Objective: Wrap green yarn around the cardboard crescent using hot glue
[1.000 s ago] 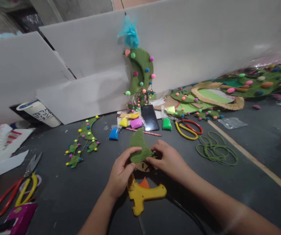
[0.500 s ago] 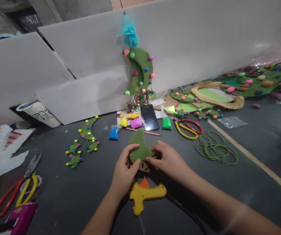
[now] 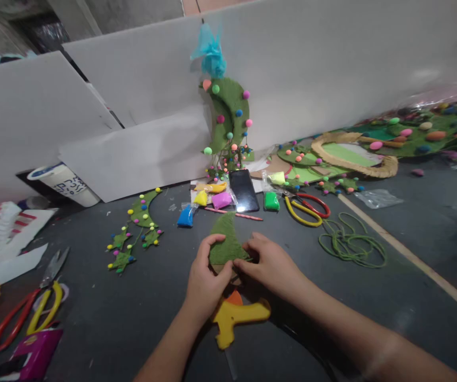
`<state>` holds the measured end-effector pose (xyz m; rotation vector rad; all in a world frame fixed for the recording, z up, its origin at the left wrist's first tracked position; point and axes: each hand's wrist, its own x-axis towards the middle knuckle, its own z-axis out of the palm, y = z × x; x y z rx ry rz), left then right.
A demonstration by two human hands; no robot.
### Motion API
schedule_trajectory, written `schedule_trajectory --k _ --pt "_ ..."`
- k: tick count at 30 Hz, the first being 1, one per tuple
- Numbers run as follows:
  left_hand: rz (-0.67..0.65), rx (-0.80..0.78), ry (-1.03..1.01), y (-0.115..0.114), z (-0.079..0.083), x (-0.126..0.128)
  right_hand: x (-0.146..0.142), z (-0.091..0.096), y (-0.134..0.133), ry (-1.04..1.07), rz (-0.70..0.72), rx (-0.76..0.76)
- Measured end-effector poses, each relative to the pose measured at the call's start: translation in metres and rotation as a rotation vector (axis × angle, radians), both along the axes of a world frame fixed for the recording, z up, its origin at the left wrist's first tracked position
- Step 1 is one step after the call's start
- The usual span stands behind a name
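A crescent piece [image 3: 225,241], mostly wrapped in green yarn with bare brown card at its lower edge, is held between my hands. My left hand [image 3: 209,265] grips its left side, fingers behind and thumb in front. On its right, the fingertips of my right hand [image 3: 266,261] pinch at the lower corner, where a bit of yarn seems to be; the exact hold is partly hidden. Just below my hands lies a yellow glue gun [image 3: 236,317] with an orange trigger and a clear glue stick.
Scissors [image 3: 308,209] and loose green yarn [image 3: 351,244] lie to the right. A small decorated crescent with stars [image 3: 138,217] is at left, near more scissors [image 3: 33,302]. Clay packets [image 3: 222,200] and a phone [image 3: 243,190] sit ahead, below a hanging green moon [image 3: 234,106].
The crescent has tipped a little and sits slightly lower, showing less of its brown card. My right fingers have shifted slightly left along its lower edge.
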<state>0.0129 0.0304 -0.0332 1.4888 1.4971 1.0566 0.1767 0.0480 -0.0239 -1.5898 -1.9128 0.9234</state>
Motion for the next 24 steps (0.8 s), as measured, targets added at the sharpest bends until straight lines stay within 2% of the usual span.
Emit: schedule_trajectory --k 5,11,16,24 --pt "-0.013 -0.007 0.014 0.0 0.003 -0.001 0.002 -0.001 0.003 0.015 0.001 -0.038" --pt "-0.186 -0.039 -0.073 0.002 0.006 -0.008 0.006 0.001 0.007 0.018 -0.001 -0.048" --pt "-0.149 0.008 -0.043 0.002 0.002 -0.006 0.004 -0.001 0.005 0.009 -0.004 -0.034" --pt "-0.043 -0.002 -0.177 0.006 0.004 -0.007 0.014 0.005 0.01 0.096 0.056 0.029"
